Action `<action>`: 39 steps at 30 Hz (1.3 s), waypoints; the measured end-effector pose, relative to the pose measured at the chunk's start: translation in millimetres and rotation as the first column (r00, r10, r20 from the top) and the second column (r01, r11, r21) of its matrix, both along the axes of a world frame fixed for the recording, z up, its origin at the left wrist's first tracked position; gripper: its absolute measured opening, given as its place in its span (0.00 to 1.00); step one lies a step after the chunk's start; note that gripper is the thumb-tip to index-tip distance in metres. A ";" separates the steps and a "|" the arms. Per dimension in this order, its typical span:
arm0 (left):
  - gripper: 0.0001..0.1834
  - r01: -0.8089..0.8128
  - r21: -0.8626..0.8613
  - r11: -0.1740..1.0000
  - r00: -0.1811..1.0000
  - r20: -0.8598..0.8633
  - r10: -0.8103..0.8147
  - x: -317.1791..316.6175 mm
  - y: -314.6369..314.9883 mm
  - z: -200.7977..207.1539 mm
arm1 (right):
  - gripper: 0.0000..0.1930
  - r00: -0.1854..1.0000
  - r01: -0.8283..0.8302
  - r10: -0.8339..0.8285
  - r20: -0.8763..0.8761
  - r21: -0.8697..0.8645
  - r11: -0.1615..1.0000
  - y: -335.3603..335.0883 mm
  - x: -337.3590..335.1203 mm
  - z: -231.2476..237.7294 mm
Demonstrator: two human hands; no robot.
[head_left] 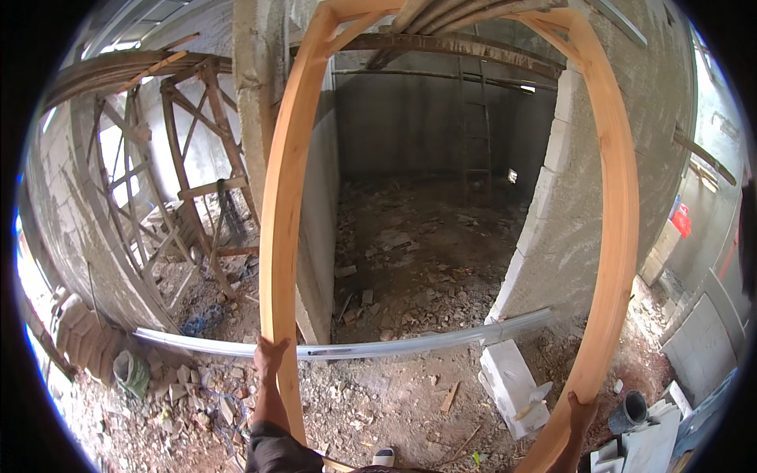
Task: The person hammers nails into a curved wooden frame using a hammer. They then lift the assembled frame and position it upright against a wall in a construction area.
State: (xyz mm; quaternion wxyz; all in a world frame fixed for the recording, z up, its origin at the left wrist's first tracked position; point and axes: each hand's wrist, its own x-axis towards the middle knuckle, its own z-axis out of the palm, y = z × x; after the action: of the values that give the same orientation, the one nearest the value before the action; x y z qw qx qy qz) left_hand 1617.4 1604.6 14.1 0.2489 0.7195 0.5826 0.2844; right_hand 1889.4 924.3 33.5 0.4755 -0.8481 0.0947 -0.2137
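A tall wooden door frame (pixel 285 181) stands upright before me, its two posts joined by a top beam with short diagonal braces in the corners. My left hand (pixel 270 356) is closed around the left post, low down. Lower on the right post, my right hand (pixel 582 411) grips the wood, its fingers partly hidden. Through the frame shows a doorway opening between a grey wall end and a wall edge of pale blocks (pixel 544 185). A long silvery metal bar (pixel 386 348) lies across the ground at this opening, beyond the left post.
Rubble covers the ground. A white block (pixel 514 390) lies inside the right post; a dark bucket (pixel 628 411) and pale boards (pixel 650 437) are outside it. Timber scaffolding (pixel 213 118) stands left, above stacked sacks (pixel 85 327). A ladder (pixel 475 126) leans in the dark room.
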 end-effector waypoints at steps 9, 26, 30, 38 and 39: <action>0.31 0.023 -0.010 1.000 0.996 0.081 -0.022 0.5 -2.6 1.8 | 0.32 0.999 -0.011 0.013 0.032 -0.041 0.999 -10.6 2.8 -10.1; 0.43 0.128 0.050 0.990 0.949 0.283 -0.137 -6.1 15.5 -52.9 | 0.29 0.998 -0.003 0.003 0.059 0.005 1.000 0.8 -11.1 2.6; 0.45 0.028 0.094 0.995 0.981 0.190 -0.046 -24.8 -10.2 -78.0 | 0.30 0.999 0.041 -0.041 -0.014 0.002 0.999 11.0 -28.8 17.1; 0.43 -0.202 0.317 0.927 0.979 0.096 0.180 -80.5 -92.5 -208.6 | 0.31 0.998 0.064 -0.065 -0.023 -0.018 0.998 6.2 -29.7 15.9; 0.42 -0.165 0.287 0.944 0.986 0.070 0.151 -89.4 -120.7 -224.4 | 0.31 0.998 0.063 -0.063 0.003 -0.021 0.998 -0.5 -23.7 6.9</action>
State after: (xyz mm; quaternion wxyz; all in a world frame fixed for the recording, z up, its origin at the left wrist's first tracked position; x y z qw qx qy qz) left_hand 1527.9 1484.0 -210.3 0.1301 0.6925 0.5839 0.4032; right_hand 1865.7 923.8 40.4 0.4595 -0.8495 0.1186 -0.2305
